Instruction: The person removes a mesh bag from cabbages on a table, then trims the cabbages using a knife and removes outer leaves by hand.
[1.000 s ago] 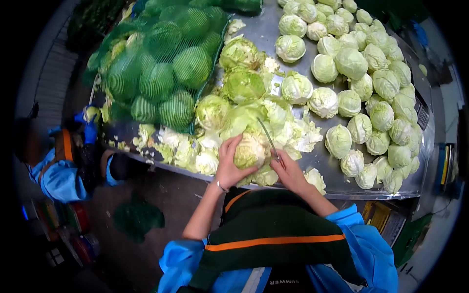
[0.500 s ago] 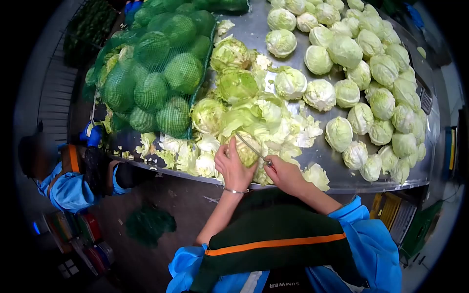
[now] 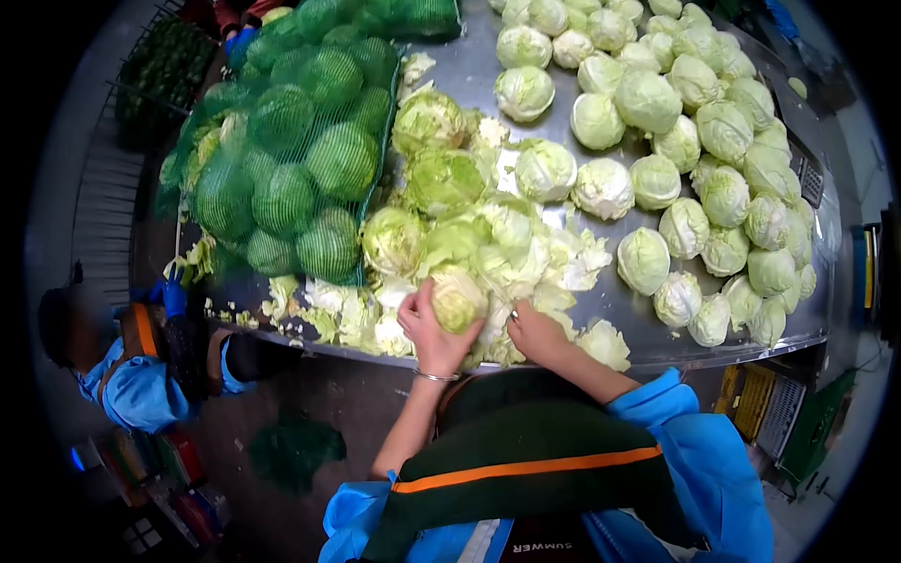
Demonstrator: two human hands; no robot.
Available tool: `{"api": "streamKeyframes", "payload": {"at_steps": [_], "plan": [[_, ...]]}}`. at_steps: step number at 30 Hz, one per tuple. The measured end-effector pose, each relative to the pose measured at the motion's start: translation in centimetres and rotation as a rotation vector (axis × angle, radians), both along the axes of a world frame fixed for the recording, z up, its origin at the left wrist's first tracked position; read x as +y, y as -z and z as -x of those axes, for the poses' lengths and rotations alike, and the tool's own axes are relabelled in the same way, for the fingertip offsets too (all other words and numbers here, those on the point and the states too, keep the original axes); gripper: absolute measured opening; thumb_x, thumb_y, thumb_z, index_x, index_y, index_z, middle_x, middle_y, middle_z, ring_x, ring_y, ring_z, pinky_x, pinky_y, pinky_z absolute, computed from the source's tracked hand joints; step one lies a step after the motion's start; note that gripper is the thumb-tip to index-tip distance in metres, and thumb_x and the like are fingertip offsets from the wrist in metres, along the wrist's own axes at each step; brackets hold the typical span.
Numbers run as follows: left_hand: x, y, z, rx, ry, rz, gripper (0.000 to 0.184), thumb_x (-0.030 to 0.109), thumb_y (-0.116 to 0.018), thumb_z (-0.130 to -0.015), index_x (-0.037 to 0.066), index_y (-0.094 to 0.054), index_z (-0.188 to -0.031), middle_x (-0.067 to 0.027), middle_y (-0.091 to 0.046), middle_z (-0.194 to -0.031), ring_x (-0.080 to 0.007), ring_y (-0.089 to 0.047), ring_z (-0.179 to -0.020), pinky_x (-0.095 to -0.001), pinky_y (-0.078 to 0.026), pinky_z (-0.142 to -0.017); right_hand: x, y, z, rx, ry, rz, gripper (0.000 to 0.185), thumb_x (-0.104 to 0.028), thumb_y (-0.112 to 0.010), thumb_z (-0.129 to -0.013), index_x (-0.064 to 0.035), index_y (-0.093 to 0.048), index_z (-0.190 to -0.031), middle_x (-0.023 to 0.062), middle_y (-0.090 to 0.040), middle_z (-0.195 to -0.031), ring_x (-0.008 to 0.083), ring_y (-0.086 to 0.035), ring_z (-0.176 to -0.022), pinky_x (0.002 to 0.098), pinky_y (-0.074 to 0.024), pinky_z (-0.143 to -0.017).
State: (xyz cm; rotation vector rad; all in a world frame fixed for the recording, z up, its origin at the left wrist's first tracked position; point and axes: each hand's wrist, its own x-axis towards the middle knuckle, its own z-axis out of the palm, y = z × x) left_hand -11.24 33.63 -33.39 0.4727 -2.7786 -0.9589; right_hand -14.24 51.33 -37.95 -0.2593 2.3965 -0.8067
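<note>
My left hand is wrapped around the lower left side of a cabbage head near the front edge of the metal table. Just right of it, my right hand is closed on the handle of a knife, whose thin blade points up and left, beside the cabbage, and is hard to make out against the leaves. Loose cabbage leaves lie behind and around both hands. Two leafy heads sit farther back, and another is to the left.
Many pale cabbages cover the right side of the metal table. Green net bags of cabbages fill the back left. A co-worker in blue gloves is at the left edge. A dark green net lies on the floor.
The knife has moved from across the cabbage to its right side. The cabbage in my left hand has turned, showing a smoother pale side. The co-worker's gloved hand has shifted.
</note>
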Motion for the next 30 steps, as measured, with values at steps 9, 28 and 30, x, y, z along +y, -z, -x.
{"api": "streamKeyframes", "payload": {"at_steps": [9, 28, 30], "plan": [[-0.6, -0.4, -1.6, 0.08, 0.161, -0.387, 0.078, 0.017, -0.084, -0.06, 0.005, -0.041, -0.125, -0.0131, -0.039, -0.124, -0.0269, -0.041, -0.118, -0.0372, -0.042, -0.095, -0.5, -6.8, 2.8, -0.289, 0.392, 0.537, 0.046, -0.023, -0.07, -0.081, -0.0038, -0.051, -0.118, -0.0019, -0.044, -0.057, 0.0078, -0.042, -0.045, 0.0257, -0.0343, -0.043], [-9.0, 1.0, -1.2, -0.08, -0.343, -0.372, 0.035, -0.006, -0.049, -0.072, -0.001, -0.053, -0.107, -0.0204, -0.058, -0.102, -0.0413, -0.059, -0.087, -0.0443, -0.047, -0.08, -1.3, -5.2, 2.7, -0.053, 0.186, 0.467, 0.039, -0.019, -0.072, -0.079, -0.0062, -0.056, -0.113, 0.0016, -0.045, -0.064, 0.0105, -0.041, -0.058, 0.0257, -0.0393, -0.056], [-7.8, -2.5, -0.8, 0.202, -0.008, 0.173, 0.044, 0.003, -0.059, -0.075, 0.0, -0.05, -0.118, -0.02, -0.051, -0.119, -0.0378, -0.047, -0.112, -0.0449, -0.036, -0.096, -1.7, -4.9, 2.9, -0.055, 0.169, 0.485, 0.043, -0.021, -0.071, -0.08, -0.0069, -0.056, -0.117, 0.0023, -0.045, -0.066, 0.011, -0.041, -0.06, 0.0257, -0.0395, -0.057]]}}
